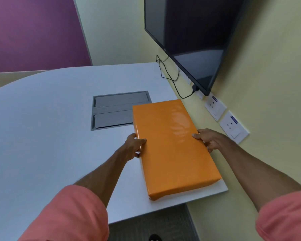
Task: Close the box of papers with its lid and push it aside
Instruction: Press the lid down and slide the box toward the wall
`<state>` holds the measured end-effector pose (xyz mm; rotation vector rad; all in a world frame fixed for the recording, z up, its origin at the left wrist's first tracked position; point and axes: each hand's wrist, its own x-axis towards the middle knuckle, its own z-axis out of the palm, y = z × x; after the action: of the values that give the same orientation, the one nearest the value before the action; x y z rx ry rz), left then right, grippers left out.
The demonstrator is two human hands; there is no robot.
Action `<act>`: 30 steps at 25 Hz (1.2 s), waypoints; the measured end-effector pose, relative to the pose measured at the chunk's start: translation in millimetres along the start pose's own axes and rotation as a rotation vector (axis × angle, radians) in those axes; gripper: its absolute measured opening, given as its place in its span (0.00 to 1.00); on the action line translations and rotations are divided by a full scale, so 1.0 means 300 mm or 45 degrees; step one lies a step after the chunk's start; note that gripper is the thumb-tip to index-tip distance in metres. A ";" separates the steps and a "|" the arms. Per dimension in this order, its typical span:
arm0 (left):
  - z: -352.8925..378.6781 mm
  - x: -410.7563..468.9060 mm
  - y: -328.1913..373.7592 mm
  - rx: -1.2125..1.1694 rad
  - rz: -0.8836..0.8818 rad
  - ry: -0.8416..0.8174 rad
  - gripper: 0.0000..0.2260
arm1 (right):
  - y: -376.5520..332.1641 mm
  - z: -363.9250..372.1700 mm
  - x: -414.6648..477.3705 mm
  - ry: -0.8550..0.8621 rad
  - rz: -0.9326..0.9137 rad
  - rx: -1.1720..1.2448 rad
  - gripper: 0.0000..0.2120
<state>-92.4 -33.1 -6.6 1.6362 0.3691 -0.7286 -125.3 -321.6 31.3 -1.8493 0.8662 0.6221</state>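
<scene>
A glossy orange box [172, 146] lies closed on the white table [50, 127], near its right edge by the wall. The lid covers it fully, so no papers show. My left hand [134, 146] grips the box's left long side, thumb on top and fingers down the side. On the right long side sits my right hand [208, 140], thumb on the lid and fingers wrapped around the edge. Both forearms reach forward from salmon sleeves.
A grey recessed cable hatch [111, 110] sits in the table just left of the box's far end. A dark screen [195, 35] hangs on the yellow wall, with a black cable [172, 79] and wall sockets [233, 126] beside the box. The table's near edge drops to floor.
</scene>
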 end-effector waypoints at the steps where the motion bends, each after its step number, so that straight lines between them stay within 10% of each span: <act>1: 0.035 0.000 -0.001 -0.005 -0.006 0.006 0.26 | 0.017 -0.024 0.004 0.012 -0.007 0.004 0.22; 30: 0.370 0.037 0.018 0.050 -0.023 0.009 0.24 | 0.205 -0.223 0.158 0.293 -0.292 0.084 0.20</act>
<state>-108.7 -143.3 -16.0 1.6748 0.3768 -0.7482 -141.3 -413.9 -10.2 -1.9499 0.7961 0.2386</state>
